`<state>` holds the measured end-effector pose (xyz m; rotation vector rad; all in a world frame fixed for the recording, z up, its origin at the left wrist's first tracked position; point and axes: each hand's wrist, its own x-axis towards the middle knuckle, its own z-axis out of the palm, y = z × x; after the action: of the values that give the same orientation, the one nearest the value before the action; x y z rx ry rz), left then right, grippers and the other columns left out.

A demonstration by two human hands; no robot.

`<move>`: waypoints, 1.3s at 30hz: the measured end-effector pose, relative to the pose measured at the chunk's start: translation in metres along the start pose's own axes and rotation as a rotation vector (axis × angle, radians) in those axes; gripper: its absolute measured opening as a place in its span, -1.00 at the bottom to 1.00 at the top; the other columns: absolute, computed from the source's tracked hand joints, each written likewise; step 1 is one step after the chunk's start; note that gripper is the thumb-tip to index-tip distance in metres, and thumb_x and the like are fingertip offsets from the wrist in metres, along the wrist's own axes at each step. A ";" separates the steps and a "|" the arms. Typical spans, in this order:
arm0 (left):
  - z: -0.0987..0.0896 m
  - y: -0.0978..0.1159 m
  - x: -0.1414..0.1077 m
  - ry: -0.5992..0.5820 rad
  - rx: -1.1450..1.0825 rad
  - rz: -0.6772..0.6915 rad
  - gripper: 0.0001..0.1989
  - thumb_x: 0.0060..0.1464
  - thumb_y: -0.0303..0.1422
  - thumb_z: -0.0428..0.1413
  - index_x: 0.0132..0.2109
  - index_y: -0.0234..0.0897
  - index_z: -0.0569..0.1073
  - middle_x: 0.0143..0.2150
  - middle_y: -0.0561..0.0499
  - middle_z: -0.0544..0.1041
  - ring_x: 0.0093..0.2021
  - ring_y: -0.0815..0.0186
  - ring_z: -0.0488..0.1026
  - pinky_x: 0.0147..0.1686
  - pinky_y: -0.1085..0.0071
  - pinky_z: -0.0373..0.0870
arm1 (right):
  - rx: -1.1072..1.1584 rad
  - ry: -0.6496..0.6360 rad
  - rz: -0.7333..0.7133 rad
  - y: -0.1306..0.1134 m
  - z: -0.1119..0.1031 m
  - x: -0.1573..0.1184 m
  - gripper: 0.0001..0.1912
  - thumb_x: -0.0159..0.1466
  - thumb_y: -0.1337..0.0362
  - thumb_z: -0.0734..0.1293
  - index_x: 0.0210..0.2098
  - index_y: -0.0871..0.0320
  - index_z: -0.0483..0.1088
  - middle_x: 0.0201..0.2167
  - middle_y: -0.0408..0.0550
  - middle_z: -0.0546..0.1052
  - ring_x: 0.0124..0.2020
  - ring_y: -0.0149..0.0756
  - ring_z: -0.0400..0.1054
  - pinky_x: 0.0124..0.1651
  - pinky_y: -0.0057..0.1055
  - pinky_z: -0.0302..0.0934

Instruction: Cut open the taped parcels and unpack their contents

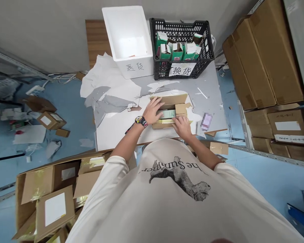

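Note:
An open cardboard box (169, 99) lies on the worktable with its flaps spread. Inside it rests a pale green box (168, 114). My left hand (152, 111), with a watch on the wrist, lies over the left end of the cardboard box, fingers apart at its rim and near the green box. My right hand (182, 125) touches the near right side of the cardboard box, its fingers bent over the edge; whether they grip the cardboard is too small to tell.
A white foam box (139, 67) and a black crate (158, 69) with several green boxes stand at the table's back. Torn paper (111, 77) covers the left. A phone-like object (206, 121) lies right. Cartons (276, 60) are stacked right; a large open carton (19, 202) sits lower left.

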<state>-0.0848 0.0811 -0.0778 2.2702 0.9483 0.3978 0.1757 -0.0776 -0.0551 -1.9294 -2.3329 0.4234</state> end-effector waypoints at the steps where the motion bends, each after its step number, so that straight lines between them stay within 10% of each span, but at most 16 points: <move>1: -0.002 -0.006 0.007 -0.081 -0.007 -0.029 -0.23 0.46 0.00 0.21 0.66 -0.16 0.48 0.76 -0.24 0.32 0.83 -0.36 -0.02 0.69 -0.50 0.11 | -0.006 -0.007 -0.004 -0.001 -0.002 -0.006 -0.50 0.70 0.20 0.18 0.43 0.03 0.63 0.24 0.28 0.64 0.30 0.26 0.42 0.41 0.16 0.30; 5: 0.002 -0.020 0.017 -0.312 0.036 -0.155 -0.05 0.34 0.16 0.33 0.73 0.01 0.38 0.82 -0.20 0.20 0.83 -0.47 -0.11 0.65 -0.59 0.04 | 0.060 -0.123 -0.099 -0.007 -0.010 -0.035 -0.50 0.73 0.18 0.16 0.36 0.00 0.69 0.13 0.21 0.70 0.17 0.13 0.53 0.32 0.02 0.40; 12: 0.017 0.011 -0.009 -0.217 0.235 -0.134 0.22 0.15 -0.05 0.52 0.81 -0.04 0.19 0.88 -0.32 -0.06 0.84 -0.51 -0.20 0.62 -0.74 -0.46 | 0.348 -0.210 -0.195 0.000 -0.012 -0.012 -0.40 0.77 0.02 0.11 0.63 0.01 0.46 0.34 0.14 0.70 0.41 0.11 0.51 0.52 0.16 0.40; 18: 0.013 0.016 -0.033 -0.310 0.198 0.002 -0.29 0.29 -0.37 0.27 0.56 -0.17 0.56 0.59 -0.34 0.54 0.67 -0.21 0.37 0.66 -0.36 0.14 | 0.035 -0.227 -0.279 0.026 -0.010 0.039 -0.59 0.60 0.17 0.41 0.26 0.26 0.74 0.10 0.30 0.74 0.50 0.31 0.37 0.83 0.37 -0.14; 23: 0.006 0.012 -0.050 -0.154 0.244 -0.124 -0.07 0.22 -0.21 0.45 0.67 -0.16 0.42 0.80 -0.34 0.20 0.82 -0.32 0.03 0.74 -0.40 -0.08 | 0.018 -0.102 -0.125 0.077 -0.021 0.026 -0.48 0.63 0.07 0.36 0.39 0.27 0.65 0.23 0.41 0.67 0.42 0.40 0.41 0.76 0.45 -0.06; 30: 0.020 -0.006 -0.053 -0.218 0.179 -0.262 0.66 -0.10 0.30 0.62 0.85 -0.31 -0.02 0.86 -0.58 -0.24 0.84 -0.52 -0.13 0.71 -0.37 0.02 | 0.108 -0.326 0.020 0.128 0.014 0.010 0.42 0.32 -0.25 0.67 0.86 0.00 -0.10 0.87 0.38 -0.34 0.83 0.61 -0.26 0.69 0.61 -0.07; 39: 0.033 0.001 -0.073 -0.338 0.245 -0.272 0.77 -0.26 0.26 0.68 0.86 -0.17 -0.07 0.88 -0.48 -0.30 0.83 -0.63 -0.31 0.68 -0.53 -0.02 | 0.327 -0.404 -0.067 0.143 0.015 0.007 0.27 0.46 -0.21 0.56 0.87 -0.13 -0.17 0.86 0.23 -0.58 0.87 0.45 -0.48 0.72 0.52 -0.10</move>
<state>-0.1190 0.0135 -0.1042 2.2786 1.1516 -0.2251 0.3061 -0.0495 -0.1083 -1.7313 -2.3424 1.2019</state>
